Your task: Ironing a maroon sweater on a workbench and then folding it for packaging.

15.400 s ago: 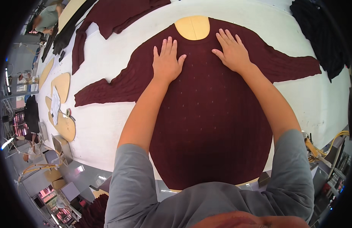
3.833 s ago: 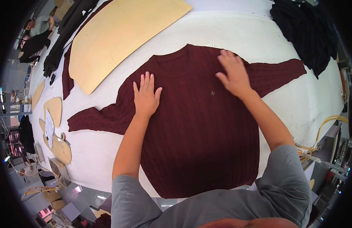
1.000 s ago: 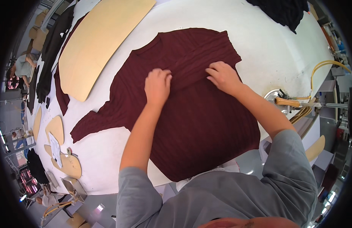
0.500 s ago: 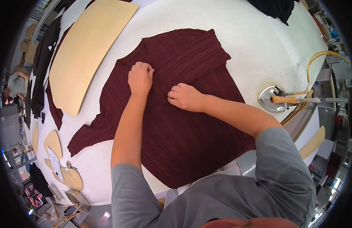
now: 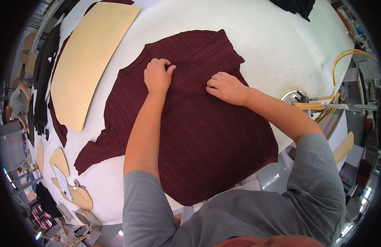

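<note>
A dark maroon knit sweater [image 5: 207,152] lies spread over the white table, its neckline at the far left. Its left sleeve [image 5: 102,150] stretches out toward the near left; the right one is folded across the top of the body. Just below the neckline, my left hand [image 5: 158,76] rests on the knit, fingers bent and thumb apart from them, with nothing seen between. My right hand [image 5: 227,87] is on the right part of the chest, its fingers curled against the cloth; their tips are partly hidden.
Right of the sweater, an iron [image 5: 299,101] with a wooden handle and yellow hoses [image 5: 335,74] stands on the white table [image 5: 277,45]. A large tan board [image 5: 93,57] lies at the left over maroon cloth, near black garments [image 5: 47,78]. Smaller tan templates [image 5: 81,197] lie near left.
My right hand has moved right and away from me across the sweater. The left has shifted slightly right, its thumb now farther from the fingers. The view has turned a little.
</note>
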Demonstrator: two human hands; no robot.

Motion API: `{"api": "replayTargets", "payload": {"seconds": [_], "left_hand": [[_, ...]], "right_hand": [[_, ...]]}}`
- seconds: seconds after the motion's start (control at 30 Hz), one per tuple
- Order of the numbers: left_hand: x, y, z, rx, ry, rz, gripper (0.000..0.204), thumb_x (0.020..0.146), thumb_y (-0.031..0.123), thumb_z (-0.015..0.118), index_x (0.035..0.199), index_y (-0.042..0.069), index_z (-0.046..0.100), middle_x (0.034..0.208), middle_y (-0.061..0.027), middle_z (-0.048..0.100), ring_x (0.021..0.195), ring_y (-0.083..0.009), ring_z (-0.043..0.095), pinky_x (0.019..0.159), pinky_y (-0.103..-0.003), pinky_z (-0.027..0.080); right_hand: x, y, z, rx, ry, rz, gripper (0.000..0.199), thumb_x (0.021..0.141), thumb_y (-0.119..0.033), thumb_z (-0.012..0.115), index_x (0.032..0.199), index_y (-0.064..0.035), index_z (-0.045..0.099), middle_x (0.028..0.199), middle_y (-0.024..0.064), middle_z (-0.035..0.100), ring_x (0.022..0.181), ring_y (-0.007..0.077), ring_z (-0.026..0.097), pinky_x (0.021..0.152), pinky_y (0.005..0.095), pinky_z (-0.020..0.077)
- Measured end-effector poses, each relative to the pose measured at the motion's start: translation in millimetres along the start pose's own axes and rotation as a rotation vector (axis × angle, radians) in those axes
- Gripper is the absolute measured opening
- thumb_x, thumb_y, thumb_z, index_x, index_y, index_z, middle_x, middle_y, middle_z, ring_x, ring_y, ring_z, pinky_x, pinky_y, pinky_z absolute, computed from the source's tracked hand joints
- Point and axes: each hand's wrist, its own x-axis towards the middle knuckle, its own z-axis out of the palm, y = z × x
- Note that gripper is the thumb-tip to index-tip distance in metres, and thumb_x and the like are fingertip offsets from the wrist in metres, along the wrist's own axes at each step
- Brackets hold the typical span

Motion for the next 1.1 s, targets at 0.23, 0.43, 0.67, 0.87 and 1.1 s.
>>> {"api": "replayTargets", "payload": {"seconds": [0.23,0.43,0.67,0.87,1.1], "left_hand": [[-132,-50,-3,0.065,0.264,0.403,0.037,0.087,0.029,0.076,0.116,0.008,0.070,0.130,-0.0122,0.060,0.119,-0.0328,0.058,0.102,-0.041,0.046],[-157,-90,-8,0.174,-0.016,0.322,0.034,0.089,0.024,0.073,0.120,0.009,0.070,0.130,-0.0090,0.060,0.119,-0.0260,0.058,0.102,-0.042,0.046],[-180,-65,-36,0.297,0.004,0.375,0.045,0.089,0.024,0.072,0.132,0.010,0.067,0.148,-0.0097,0.056,0.139,-0.0274,0.052,0.117,-0.043,0.038],[-244,-108,-34,-0.014,0.064,0.050,0.048,0.095,0.026,0.069,0.139,0.008,0.060,0.149,-0.0101,0.056,0.136,-0.0280,0.054,0.116,-0.042,0.039],[-342,-414,-86,-1.469,1.289,-1.184,0.056,0.102,0.034,0.068,0.136,-0.007,0.049,0.116,-0.0174,0.063,0.096,-0.0220,0.067,0.073,-0.029,0.057]], "right_hand": [[-76,62,-33,-0.126,-0.111,0.182,0.016,0.089,-0.020,0.065,0.100,-0.0087,0.063,0.105,0.0048,0.059,0.097,0.0246,0.056,0.095,0.0364,0.0445],[-21,56,-12,0.046,0.006,0.428,0.032,0.097,-0.030,0.063,0.120,-0.0088,0.065,0.129,0.0051,0.062,0.123,0.0251,0.056,0.107,0.0392,0.0414],[-5,79,28,-0.237,-0.111,0.422,0.053,0.100,-0.041,0.059,0.145,-0.0132,0.055,0.157,0.0061,0.048,0.144,0.0263,0.043,0.115,0.0445,0.0353],[28,33,52,-0.105,-0.228,0.399,0.060,0.101,-0.039,0.059,0.153,-0.0112,0.047,0.165,0.0115,0.037,0.152,0.0343,0.034,0.119,0.0499,0.0299],[90,-65,58,0.097,-0.134,0.348,0.057,0.099,-0.024,0.062,0.151,-0.0055,0.047,0.161,0.0142,0.042,0.151,0.0364,0.037,0.121,0.0487,0.0307]]}}
